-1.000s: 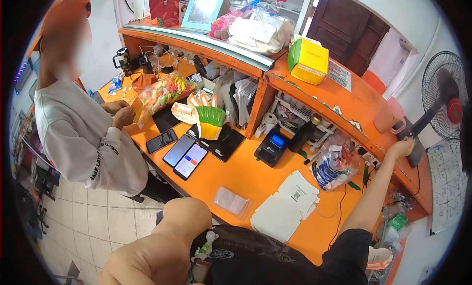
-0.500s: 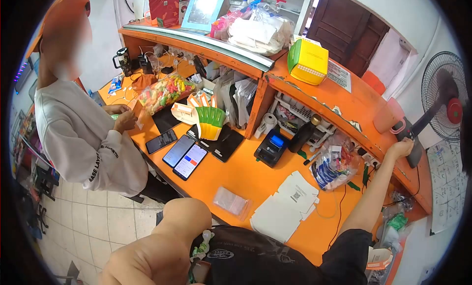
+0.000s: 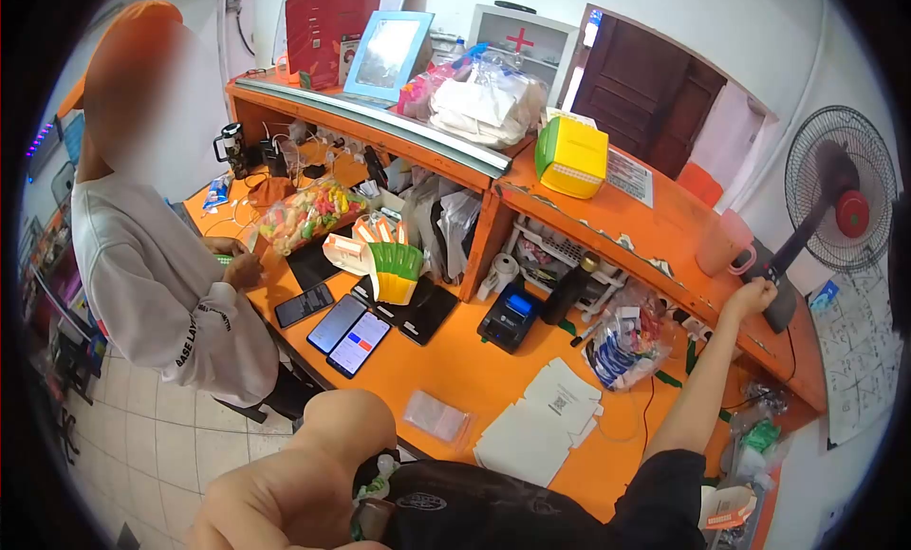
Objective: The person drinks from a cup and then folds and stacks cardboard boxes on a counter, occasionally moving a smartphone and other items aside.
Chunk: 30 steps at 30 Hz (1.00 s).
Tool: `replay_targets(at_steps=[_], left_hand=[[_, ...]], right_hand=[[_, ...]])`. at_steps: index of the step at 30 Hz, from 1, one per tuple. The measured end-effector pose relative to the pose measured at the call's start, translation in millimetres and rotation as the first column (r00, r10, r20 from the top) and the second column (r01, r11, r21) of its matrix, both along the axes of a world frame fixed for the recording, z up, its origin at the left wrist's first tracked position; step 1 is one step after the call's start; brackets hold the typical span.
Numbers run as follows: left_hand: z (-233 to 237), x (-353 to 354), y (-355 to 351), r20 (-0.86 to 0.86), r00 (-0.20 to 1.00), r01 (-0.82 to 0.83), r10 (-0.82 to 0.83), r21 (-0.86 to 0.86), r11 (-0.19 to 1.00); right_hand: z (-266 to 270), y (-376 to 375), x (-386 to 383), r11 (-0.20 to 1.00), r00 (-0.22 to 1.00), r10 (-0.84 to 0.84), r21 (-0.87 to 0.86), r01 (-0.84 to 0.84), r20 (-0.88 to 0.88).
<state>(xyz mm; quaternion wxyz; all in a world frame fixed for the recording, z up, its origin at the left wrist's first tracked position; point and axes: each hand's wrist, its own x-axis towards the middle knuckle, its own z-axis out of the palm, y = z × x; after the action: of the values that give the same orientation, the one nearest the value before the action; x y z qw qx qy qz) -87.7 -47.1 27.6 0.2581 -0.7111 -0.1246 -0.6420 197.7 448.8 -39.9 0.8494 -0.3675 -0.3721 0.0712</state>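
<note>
My right hand [image 3: 752, 298] reaches out to the base of a black and red fan [image 3: 780, 289] on the orange shelf. Its fingers are bent against the base, and what they press or hold is too small to make out. Just behind the hand stands a pink mug [image 3: 727, 246]. My left arm [image 3: 285, 469] is folded at the lower left, and its hand is not visible. Below on the desk lie flat white cardboard pieces [image 3: 536, 427], a clear plastic packet [image 3: 436, 416] and two lit phones [image 3: 359, 344] side by side.
A person in a grey sweatshirt [image 3: 157, 275] stands at the left, hands together. On the desk are a black card terminal [image 3: 512, 315], green-yellow cartons [image 3: 394, 270] and a bag of colourful packets [image 3: 628, 341]. A yellow box [image 3: 576, 156] sits on the shelf.
The view has shifted slightly, so the desk and shelf items sit a little further left. My right hand stays at the fan base. The other person's hands have moved slightly.
</note>
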Motion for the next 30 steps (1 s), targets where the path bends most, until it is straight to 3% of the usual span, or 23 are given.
replay_targets(at_steps=[1, 2, 4, 8, 10, 16, 20, 22, 30], left_hand=[[-3.3, 0.3, 6.0, 0.009, 0.998, 0.054, -0.057, 0.196, 0.979], [-4.3, -1.9, 11.2, 0.011, 0.994, 0.106, -0.113, 0.264, 0.959], [-2.6, -2.9, 10.9, -0.002, 0.988, 0.148, -0.154, 0.283, 0.947], [-3.1, -5.2, 7.2, -0.016, 0.978, 0.2, -0.207, 0.335, 0.921], [-4.1, -4.6, 6.0, -0.04, 0.972, 0.231, -0.232, 0.361, 0.903], [-1.5, -5.9, -9.4, -0.021, 0.993, 0.12, -0.119, 0.254, 0.96], [-4.4, -7.4, -6.1, -0.006, 0.987, 0.152, -0.159, 0.32, 0.935], [-6.1, -6.7, -4.5, -0.005, 0.983, 0.171, -0.181, 0.357, 0.918], [-6.9, -2.4, -0.5, -0.002, 0.984, 0.169, -0.178, 0.32, 0.932]], right_hand=[[1.8, -5.7, -2.7, 1.0, 1.0, -0.009, -0.006, 0.009, 0.004], [3.2, -9.4, -5.2, 0.999, 0.999, -0.038, -0.001, 0.038, 0.021], [2.7, -5.8, -4.2, 0.99, 0.988, -0.142, 0.02, 0.141, 0.063], [0.3, 0.5, -1.1, 0.997, 0.997, -0.076, -0.003, 0.076, 0.035], [-0.1, 0.1, -0.7, 0.991, 0.987, -0.131, -0.025, 0.134, 0.09], [6.0, -14.7, -11.5, 0.987, 0.984, -0.16, -0.02, 0.162, 0.078], [7.2, -15.9, -10.0, 0.992, 0.99, -0.106, -0.061, 0.112, 0.089], [7.7, -23.5, -13.4, 0.976, 0.963, -0.193, -0.063, 0.208, 0.187], [4.1, -10.9, -6.6, 0.979, 0.973, -0.196, -0.024, 0.201, 0.119]])
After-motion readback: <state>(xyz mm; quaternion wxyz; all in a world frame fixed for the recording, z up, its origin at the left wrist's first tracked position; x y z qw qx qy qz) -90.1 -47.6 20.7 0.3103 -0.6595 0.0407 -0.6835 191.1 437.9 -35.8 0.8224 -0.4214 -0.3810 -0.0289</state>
